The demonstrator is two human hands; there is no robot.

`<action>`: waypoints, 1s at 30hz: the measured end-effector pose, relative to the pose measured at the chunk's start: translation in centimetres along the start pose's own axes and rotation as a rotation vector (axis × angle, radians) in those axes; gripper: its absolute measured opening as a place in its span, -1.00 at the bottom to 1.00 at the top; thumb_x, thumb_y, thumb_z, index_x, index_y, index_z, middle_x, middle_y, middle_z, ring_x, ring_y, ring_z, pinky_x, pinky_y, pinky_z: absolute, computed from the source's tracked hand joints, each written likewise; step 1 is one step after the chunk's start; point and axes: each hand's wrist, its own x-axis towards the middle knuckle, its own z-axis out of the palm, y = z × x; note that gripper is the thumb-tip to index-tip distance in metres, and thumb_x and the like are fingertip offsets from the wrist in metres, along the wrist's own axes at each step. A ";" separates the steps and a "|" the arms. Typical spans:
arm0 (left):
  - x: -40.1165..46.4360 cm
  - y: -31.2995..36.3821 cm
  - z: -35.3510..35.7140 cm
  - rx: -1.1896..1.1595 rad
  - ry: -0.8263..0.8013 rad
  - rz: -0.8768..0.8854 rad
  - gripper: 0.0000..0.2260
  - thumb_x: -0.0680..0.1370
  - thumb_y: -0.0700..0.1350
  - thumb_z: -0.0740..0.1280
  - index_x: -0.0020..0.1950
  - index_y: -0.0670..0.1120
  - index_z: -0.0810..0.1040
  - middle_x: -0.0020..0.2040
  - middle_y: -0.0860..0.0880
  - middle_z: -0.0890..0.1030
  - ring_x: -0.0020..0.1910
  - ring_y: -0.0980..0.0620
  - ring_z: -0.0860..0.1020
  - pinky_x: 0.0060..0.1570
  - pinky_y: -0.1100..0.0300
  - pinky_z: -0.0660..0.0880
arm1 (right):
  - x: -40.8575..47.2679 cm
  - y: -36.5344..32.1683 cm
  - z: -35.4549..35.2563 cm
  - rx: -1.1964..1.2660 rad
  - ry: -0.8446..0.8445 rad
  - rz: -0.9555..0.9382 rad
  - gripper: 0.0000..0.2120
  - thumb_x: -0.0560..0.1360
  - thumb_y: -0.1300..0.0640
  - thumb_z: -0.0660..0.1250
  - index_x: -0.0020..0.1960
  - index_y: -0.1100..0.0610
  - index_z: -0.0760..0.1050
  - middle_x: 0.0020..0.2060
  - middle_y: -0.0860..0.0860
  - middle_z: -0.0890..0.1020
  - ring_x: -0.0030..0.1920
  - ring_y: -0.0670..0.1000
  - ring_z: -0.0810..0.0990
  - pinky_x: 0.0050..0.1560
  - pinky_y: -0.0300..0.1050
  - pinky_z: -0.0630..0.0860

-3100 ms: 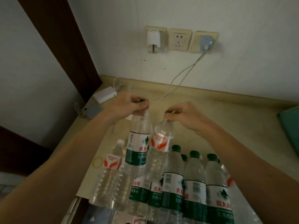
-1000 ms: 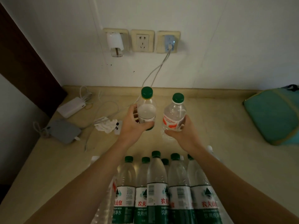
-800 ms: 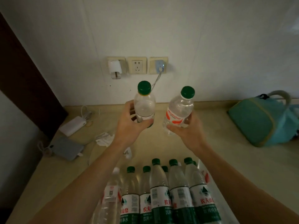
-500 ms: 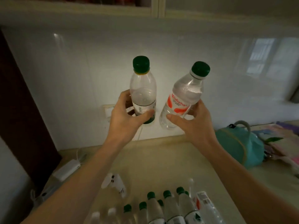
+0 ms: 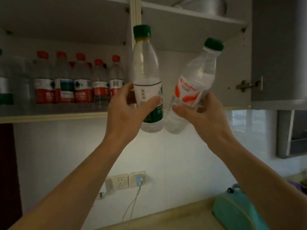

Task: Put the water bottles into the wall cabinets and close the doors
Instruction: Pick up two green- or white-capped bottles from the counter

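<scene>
Cabinets (image 5: 182, 67) now fill the upper view, where half a second ago only their bottom edge showed above the wall; the doors stand open, the right door (image 5: 279, 50) swung out past its hinge (image 5: 248, 84). That means the lift from the counter is nearly over and placing comes next, as I judge it. Left of the centre post (image 5: 135, 12) between the two compartments, the lower shelf (image 5: 53, 116) already carries a row of red-capped bottles (image 5: 74, 80), so that side looks largely filled. Right of the post the compartment appears empty at this level, and a metal pot (image 5: 202, 4) sits on the shelf above.

Both arms have risen. The left hand (image 5: 126, 110) wraps the lower half of the green-label bottle (image 5: 147, 77), held directly in front of the post, cap up, long axis close to vertical. The right hand (image 5: 201, 117) grips the base half of the red-label bottle (image 5: 192, 83), just right of the post, below and in front of the right compartment; its long axis tilts, green cap leaning up and to the right. The two bottle bases almost touch. Neither bottle is on a shelf yet, and both doors remain to be closed.

Far below the post, wall sockets (image 5: 126, 180) and a teal bag (image 5: 239, 211) on the counter are visible.
</scene>
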 end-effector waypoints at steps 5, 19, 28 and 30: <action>5.2 1.9 4.3 0.060 -0.010 0.043 -0.55 0.45 0.07 0.52 0.30 0.01 0.55 0.15 0.11 0.65 0.04 0.20 0.63 -0.15 0.40 0.58 | 6.6 -0.6 -1.6 0.013 -0.040 0.034 -0.49 0.37 0.01 0.59 0.27 -0.04 0.51 0.05 -0.14 0.70 0.04 -0.12 0.69 0.16 0.12 0.62; 12.3 -5.1 11.5 0.181 0.034 -0.254 -0.57 0.48 0.02 0.51 0.30 -0.06 0.55 0.11 -0.01 0.65 -0.04 0.09 0.62 -0.23 0.29 0.54 | 18.4 7.2 -3.1 -0.024 -0.287 0.226 -0.75 0.43 0.00 0.55 0.04 -0.11 0.55 -0.16 -0.11 0.72 -0.23 -0.13 0.72 -0.39 -0.19 0.62; 14.9 -8.0 12.3 0.366 0.001 -0.363 -0.78 0.50 0.11 0.47 0.05 0.08 0.54 -0.04 0.05 0.65 -0.05 0.00 0.63 0.03 0.03 0.59 | 21.5 11.4 -2.2 -0.022 -0.402 0.266 -0.75 0.43 -0.03 0.54 0.03 -0.16 0.53 -0.03 -0.07 0.72 -0.03 -0.02 0.72 0.01 0.08 0.67; 15.4 -8.3 12.9 0.360 -0.004 -0.400 -0.70 0.52 0.08 0.47 0.18 -0.02 0.56 0.07 -0.03 0.66 0.01 -0.05 0.63 0.10 -0.04 0.59 | 22.1 12.0 -1.9 -0.025 -0.405 0.290 -0.71 0.44 -0.02 0.54 0.09 -0.14 0.52 0.02 -0.05 0.71 0.02 0.00 0.70 0.06 0.13 0.65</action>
